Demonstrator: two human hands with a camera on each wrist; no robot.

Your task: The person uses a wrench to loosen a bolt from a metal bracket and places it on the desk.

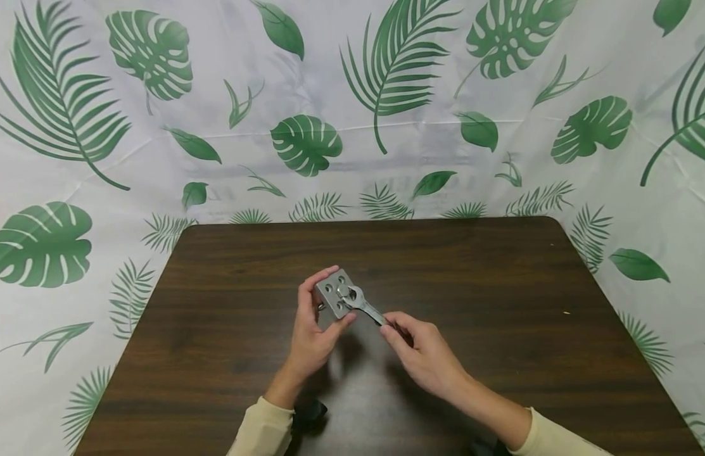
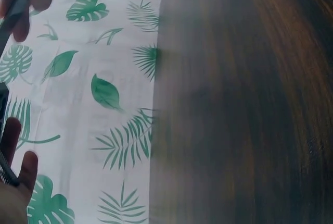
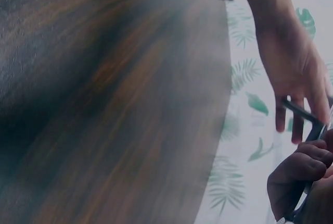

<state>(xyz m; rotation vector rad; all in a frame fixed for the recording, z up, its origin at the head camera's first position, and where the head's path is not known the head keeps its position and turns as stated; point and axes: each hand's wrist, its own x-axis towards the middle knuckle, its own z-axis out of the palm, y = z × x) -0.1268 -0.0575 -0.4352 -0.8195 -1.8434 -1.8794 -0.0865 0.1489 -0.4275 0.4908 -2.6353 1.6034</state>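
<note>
A square grey metal plate (image 1: 332,300) with several holes is tilted up above the table, held at its edges by my left hand (image 1: 308,345), thumb below and fingers behind. A bolt head (image 1: 343,291) stands out from the plate's face. My right hand (image 1: 429,358) grips the handle of a metal wrench (image 1: 372,312), whose head lies at the bolt; how it fits round the bolt is too small to tell. In the right wrist view the plate (image 3: 304,112) appears edge-on between both hands. Only part of the wrench (image 2: 18,13) enters the left wrist view.
Below the hands is a dark wood-grain table (image 1: 244,266) with rounded far corners. A white cloth (image 1: 227,183) printed with green leaves hangs behind it and along both sides. Dark bands (image 1: 310,411) sit near the sleeves. A tiny pale speck (image 1: 566,312) lies on the right.
</note>
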